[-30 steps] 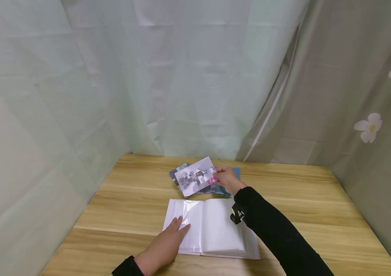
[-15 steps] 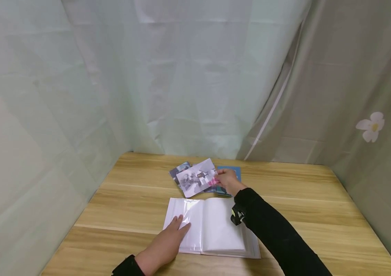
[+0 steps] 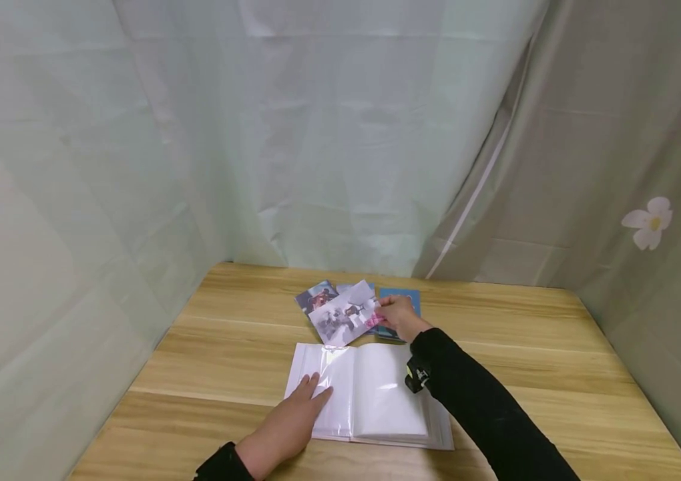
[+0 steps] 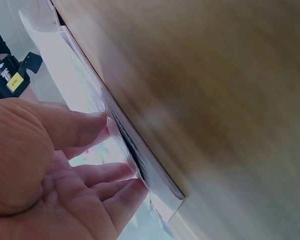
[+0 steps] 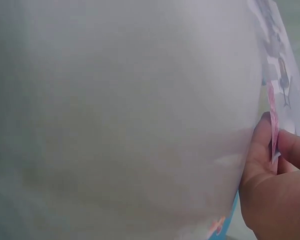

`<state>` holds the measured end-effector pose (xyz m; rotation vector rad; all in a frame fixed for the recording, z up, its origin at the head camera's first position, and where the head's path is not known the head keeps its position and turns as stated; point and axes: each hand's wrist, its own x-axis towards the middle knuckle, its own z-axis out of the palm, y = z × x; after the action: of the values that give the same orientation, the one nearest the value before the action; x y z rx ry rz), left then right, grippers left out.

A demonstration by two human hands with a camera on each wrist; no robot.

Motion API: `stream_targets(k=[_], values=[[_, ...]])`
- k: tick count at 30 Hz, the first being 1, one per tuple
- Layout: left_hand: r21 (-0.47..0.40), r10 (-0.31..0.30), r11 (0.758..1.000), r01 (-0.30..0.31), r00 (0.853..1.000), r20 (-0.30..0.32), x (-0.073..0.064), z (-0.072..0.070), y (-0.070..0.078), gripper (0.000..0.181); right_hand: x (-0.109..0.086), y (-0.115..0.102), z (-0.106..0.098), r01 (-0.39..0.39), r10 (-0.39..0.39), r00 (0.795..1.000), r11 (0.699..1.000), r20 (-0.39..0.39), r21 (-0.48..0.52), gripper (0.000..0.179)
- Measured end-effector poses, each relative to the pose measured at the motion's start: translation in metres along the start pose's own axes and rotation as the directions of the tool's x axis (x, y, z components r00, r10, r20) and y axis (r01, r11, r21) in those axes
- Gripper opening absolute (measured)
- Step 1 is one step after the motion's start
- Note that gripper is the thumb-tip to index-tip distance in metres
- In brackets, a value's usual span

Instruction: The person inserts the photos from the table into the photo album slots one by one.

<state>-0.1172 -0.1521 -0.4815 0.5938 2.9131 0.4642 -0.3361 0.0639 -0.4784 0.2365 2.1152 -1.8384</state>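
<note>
An open photo album (image 3: 390,401) with white pages and clear plastic sleeves lies near the front of the table. My left hand (image 3: 292,417) rests on its left page with fingers spread; in the left wrist view, the fingertips (image 4: 125,172) touch the plastic sleeve. Beyond the album, my right hand (image 3: 400,317) pinches the right end of a pale photo (image 3: 343,317) with a pink patch. This photo is held tilted, partly covering a darker photo (image 3: 316,296) behind it. In the right wrist view, thumb and fingers grip the photo (image 5: 287,80) at its pink corner.
A blue card (image 3: 409,300) lies on the wooden table (image 3: 226,334), partly behind my right hand. Light curtains (image 3: 340,133) hang along the table's back and sides. A large pale blurred sheet (image 5: 130,110) fills most of the right wrist view.
The pinched photo has lowered slightly toward the album, so more of the darker photos behind it shows. My left hand stays on the page.
</note>
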Motion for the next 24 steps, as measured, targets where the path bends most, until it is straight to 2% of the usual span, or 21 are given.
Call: stream_targets(k=[8, 15, 16, 22, 23, 24], values=[[0.012, 0.006, 1.000, -0.005, 1.000, -0.021, 0.000, 0.000, 0.001, 0.053, 0.007, 0.002, -0.004, 0.071, -0.067, 0.997, 0.992, 0.039, -0.104, 0.011], [-0.013, -0.010, 1.000, 0.010, 1.000, -0.007, 0.000, -0.001, 0.002, 0.055, 0.015, -0.002, -0.005, 0.116, -0.102, 0.992, 0.966, 0.073, -0.233, 0.016], [-0.019, -0.013, 1.000, 0.013, 1.000, -0.005, 0.000, -0.001, 0.002, 0.055, 0.025, 0.004, -0.007, 0.172, -0.150, 0.982, 0.959, 0.113, -0.223, 0.014], [-0.030, -0.025, 0.999, 0.025, 1.000, 0.003, 0.001, 0.000, 0.002, 0.055, 0.026, -0.009, -0.010, 0.326, -0.263, 0.935, 0.902, 0.240, -0.282, 0.005], [-0.033, -0.026, 0.999, 0.026, 1.000, 0.003, 0.001, 0.000, 0.002, 0.056, 0.016, -0.020, -0.008, 0.306, -0.241, 0.944, 0.894, 0.227, -0.326, 0.006], [-0.036, -0.028, 0.999, 0.028, 1.000, 0.001, 0.001, 0.001, 0.002, 0.056, 0.015, -0.023, -0.007, 0.322, -0.251, 0.939, 0.883, 0.235, -0.340, 0.007]])
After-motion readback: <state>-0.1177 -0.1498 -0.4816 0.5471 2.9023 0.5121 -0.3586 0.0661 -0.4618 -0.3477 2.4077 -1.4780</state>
